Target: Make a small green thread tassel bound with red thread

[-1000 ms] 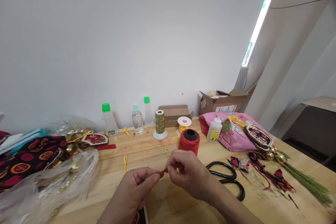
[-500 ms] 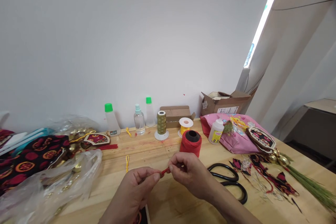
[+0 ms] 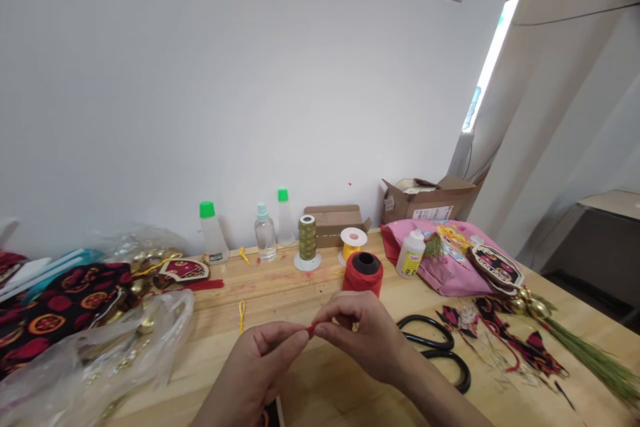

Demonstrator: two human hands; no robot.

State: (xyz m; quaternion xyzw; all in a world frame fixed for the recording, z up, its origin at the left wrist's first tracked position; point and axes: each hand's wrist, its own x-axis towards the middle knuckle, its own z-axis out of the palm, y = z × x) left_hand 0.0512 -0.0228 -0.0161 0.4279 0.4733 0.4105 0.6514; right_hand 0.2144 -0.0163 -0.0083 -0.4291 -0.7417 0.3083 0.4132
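Between the fingertips of both hands is a short piece of red cord (image 3: pixel 311 330); most of it is hidden by the fingers. My left hand (image 3: pixel 267 360) pinches it from the left, and my right hand (image 3: pixel 363 333) pinches it from the right, the tips almost meeting. Just behind my right hand stands a spool of red thread (image 3: pixel 364 273). Black-handled scissors (image 3: pixel 440 347) lie right of my right wrist, their blades hidden. Under my left wrist shows the corner of a dark patterned piece (image 3: pixel 273 412) with a pale edge.
At the back stand green-capped bottles (image 3: pixel 213 233), a clear bottle (image 3: pixel 265 237), an olive thread spool (image 3: pixel 307 240), a yellow cord spool (image 3: pixel 353 241) and a glue bottle (image 3: pixel 411 255). A plastic bag (image 3: pixel 125 347) lies left; fabric scraps (image 3: pixel 520 337) and a pink bag (image 3: pixel 445 273) lie right.
My right fingertips have shifted slightly left along the red cord, closer to my left fingertips, so less of the cord shows. The camera view has tilted slightly.
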